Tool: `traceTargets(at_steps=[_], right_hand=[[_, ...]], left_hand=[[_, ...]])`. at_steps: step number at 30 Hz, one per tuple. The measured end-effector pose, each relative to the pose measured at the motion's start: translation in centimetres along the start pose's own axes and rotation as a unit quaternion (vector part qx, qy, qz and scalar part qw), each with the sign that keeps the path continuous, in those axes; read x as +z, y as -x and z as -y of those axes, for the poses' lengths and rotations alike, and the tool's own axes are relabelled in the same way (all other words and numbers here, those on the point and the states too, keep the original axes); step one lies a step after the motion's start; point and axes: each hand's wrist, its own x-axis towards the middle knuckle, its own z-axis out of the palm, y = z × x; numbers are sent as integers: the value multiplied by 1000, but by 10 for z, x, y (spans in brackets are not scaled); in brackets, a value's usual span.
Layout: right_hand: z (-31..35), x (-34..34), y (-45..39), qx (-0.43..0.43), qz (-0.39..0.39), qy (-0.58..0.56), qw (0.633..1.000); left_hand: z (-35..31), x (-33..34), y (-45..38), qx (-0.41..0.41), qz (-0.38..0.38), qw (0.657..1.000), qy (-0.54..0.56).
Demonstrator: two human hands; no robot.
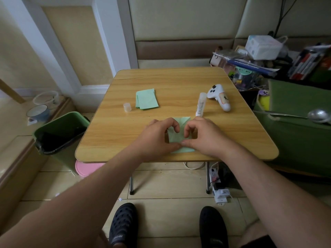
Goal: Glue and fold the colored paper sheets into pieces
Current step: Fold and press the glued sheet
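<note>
Down near the lower middle of the frame, a light green paper sheet (180, 136) lies flat on the wooden table (232, 133), close to its near edge, its long axis running away from the person toward the top of the frame. Its far edge shows a folded corner pointing to the upper right. The left hand (157, 138) and right hand (206, 136) both rest on it with curled fingers; each index fingertip presses down on the paper and the two thumbs meet, pinching its near edge.

Further up, left of centre, a stack of green sheets (146, 101) lies flat, long axis also running away. A small clear cap (127, 107) stands beside it. Right of centre an uncapped glue stick (201, 104) lies on its side, open end pointing up-frame, next to a white controller (218, 96).

At the left, a green bin (75, 122) holds a black liner; what is inside it cannot be made out.
</note>
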Motion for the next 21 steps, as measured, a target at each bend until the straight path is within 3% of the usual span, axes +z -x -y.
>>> traceTargets(at_steps=[6, 16, 21], right_hand=[[-5, -8, 3, 12, 23, 19, 999], [2, -14, 10, 88, -14, -42, 995], [8, -1, 5, 65, -12, -12, 998]], left_hand=[[4, -9, -2, -6, 18, 1000, -9], [7, -14, -1, -22, 35, 998, 47], [6, -2, 0, -23, 2, 999, 45]])
